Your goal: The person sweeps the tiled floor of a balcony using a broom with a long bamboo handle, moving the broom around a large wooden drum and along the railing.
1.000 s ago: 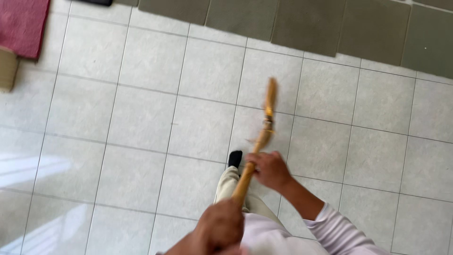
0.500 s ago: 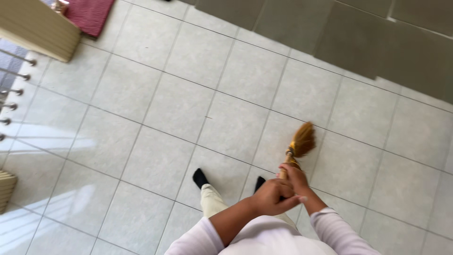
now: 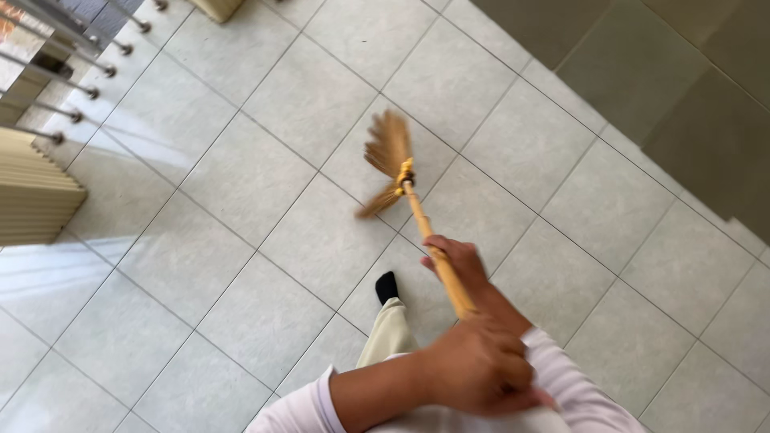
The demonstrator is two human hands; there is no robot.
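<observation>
A straw broom [image 3: 388, 152] with a yellow-tied head rests its bristles on the pale floor tiles ahead of me. Its wooden handle [image 3: 423, 232] slants back toward my body. My right hand [image 3: 455, 261] grips the handle partway down. Nearer my chest, my left hand [image 3: 479, 370] is closed around the handle's upper end. Both arms wear pale pink sleeves. Below the handle I see my foot in a black sock [image 3: 387, 286] and a beige trouser leg [image 3: 388, 337].
Metal railing bars [image 3: 74, 78] run along the top left. A beige slatted object [image 3: 34, 192] stands at the left edge. Darker grey-green tiles [image 3: 682, 88] fill the top right. Sunlight glares on the tiles at lower left.
The broom head has swung forward and to the left across the tiles. Both hands kept their hold on the handle. My view has turned, bringing the railing closer.
</observation>
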